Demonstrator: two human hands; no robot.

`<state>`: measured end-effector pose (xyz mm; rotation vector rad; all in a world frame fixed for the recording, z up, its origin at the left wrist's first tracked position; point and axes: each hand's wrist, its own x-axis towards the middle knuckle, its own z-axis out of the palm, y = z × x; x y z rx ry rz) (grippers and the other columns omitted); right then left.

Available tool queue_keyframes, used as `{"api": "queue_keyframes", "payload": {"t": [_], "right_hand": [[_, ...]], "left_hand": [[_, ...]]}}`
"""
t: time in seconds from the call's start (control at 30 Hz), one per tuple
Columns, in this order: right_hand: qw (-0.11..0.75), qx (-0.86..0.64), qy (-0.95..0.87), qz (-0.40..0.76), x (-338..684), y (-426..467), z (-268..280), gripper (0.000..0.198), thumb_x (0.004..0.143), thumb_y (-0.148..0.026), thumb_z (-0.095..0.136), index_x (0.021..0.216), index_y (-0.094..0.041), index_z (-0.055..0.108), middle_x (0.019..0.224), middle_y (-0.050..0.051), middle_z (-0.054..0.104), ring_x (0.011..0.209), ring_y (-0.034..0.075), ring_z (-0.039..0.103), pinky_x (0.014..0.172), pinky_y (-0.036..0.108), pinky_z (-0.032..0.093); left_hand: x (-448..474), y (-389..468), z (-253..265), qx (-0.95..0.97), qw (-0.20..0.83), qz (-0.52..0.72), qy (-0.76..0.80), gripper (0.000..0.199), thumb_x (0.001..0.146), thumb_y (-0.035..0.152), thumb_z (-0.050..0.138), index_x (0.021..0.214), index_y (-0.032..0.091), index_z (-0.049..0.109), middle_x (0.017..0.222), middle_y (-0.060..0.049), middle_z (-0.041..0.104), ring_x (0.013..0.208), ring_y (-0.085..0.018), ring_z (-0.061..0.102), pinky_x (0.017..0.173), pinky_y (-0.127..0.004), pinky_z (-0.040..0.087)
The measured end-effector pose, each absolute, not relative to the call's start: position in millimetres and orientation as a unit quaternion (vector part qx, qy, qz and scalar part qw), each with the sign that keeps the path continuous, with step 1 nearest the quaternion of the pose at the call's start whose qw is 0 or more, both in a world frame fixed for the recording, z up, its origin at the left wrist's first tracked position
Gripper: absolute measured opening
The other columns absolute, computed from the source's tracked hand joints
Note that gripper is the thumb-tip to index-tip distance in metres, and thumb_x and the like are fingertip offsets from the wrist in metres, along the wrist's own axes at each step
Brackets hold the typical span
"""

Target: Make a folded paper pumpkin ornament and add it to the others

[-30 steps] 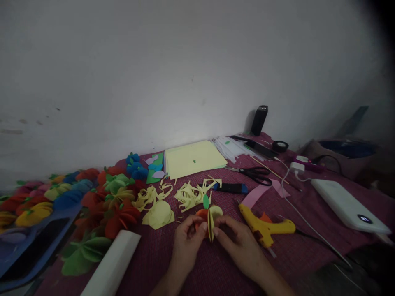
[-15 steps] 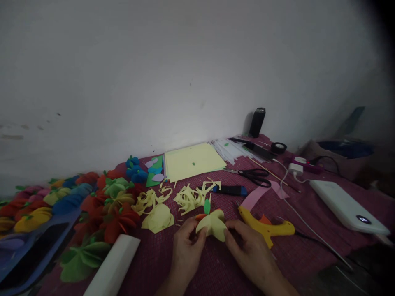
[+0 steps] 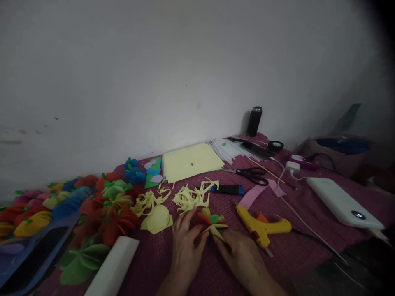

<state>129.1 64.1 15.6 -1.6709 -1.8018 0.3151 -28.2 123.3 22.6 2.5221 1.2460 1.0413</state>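
Observation:
Between my two hands is a small paper fruit [image 3: 215, 227] with pale yellow and orange-red folded petals and a green leaf on top. My left hand [image 3: 188, 246] curls round its left side, thumb and fingers at the petals. On the right, my right hand [image 3: 239, 255] pinches the pale yellow edge; its fingertips are partly hidden. A yellow glue gun [image 3: 263, 226] lies just right of my right hand. Pale yellow paper scraps [image 3: 189, 198] and a stack of round yellow cutouts [image 3: 158, 219] lie beyond my left hand.
Many coloured paper fruits [image 3: 119, 224] crowd the left side, near a white paper roll [image 3: 114, 267]. Yellow sheets [image 3: 193, 160], black scissors [image 3: 251, 174] and a blue-black cutter [image 3: 228, 189] lie farther back. To the right are a white power bank [image 3: 342, 203] with cables and a black bottle [image 3: 254, 122].
The paper fruit has tipped so its leafy top shows, with more of the orange-red side visible. My left fingers have reached up around it, and my right hand has shifted slightly lower.

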Motion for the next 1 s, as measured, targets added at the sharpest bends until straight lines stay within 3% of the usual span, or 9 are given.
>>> {"api": "queue_keyframes", "payload": {"t": [0.13,0.37,0.67,0.87,1.0], "right_hand": [[0.323,-0.637,-0.691,0.112,124,65,19,0.024,0.087,-0.019,0.046,0.102,-0.023,0.064,0.089,0.005,0.070,0.077,0.019,0.067,0.068,0.028,0.051],[0.323,-0.641,-0.692,0.078,123,68,22,0.027,0.090,-0.019,0.039,0.088,-0.020,0.066,0.077,0.005,0.070,0.068,0.017,0.067,0.062,0.024,0.047],[0.349,-0.653,-0.654,0.151,131,70,25,0.033,0.093,-0.032,0.037,0.075,-0.019,0.062,0.068,0.004,0.067,0.060,0.017,0.062,0.055,0.025,0.041],[0.390,-0.640,-0.629,0.205,137,72,25,0.039,0.093,-0.038,0.037,0.065,-0.018,0.056,0.059,0.001,0.060,0.054,0.015,0.054,0.051,0.024,0.037],[0.410,-0.623,-0.621,0.242,136,70,25,0.037,0.092,-0.037,0.038,0.065,-0.017,0.056,0.060,0.000,0.059,0.056,0.014,0.053,0.052,0.023,0.037]], "left_hand": [[-28,120,25,0.847,0.043,0.330,0.414,0.019,0.082,0.020,0.056,0.092,0.030,0.068,0.134,-0.004,0.044,0.120,-0.027,0.039,0.094,-0.051,0.041],[-24,116,30,0.844,0.023,0.341,0.413,0.021,0.081,0.016,0.054,0.090,0.028,0.068,0.131,-0.005,0.046,0.119,-0.028,0.038,0.093,-0.051,0.040],[-26,115,36,0.829,-0.028,0.371,0.419,0.019,0.078,0.019,0.059,0.092,0.029,0.068,0.131,-0.006,0.045,0.117,-0.030,0.038,0.091,-0.050,0.038],[-23,106,39,0.816,-0.062,0.428,0.383,0.015,0.080,0.016,0.057,0.087,0.026,0.067,0.087,-0.003,0.060,0.083,-0.019,0.051,0.074,-0.034,0.039],[-21,102,42,0.835,-0.094,0.432,0.326,0.014,0.083,0.014,0.054,0.085,0.022,0.065,0.074,-0.002,0.060,0.073,-0.017,0.051,0.069,-0.031,0.036]]}}
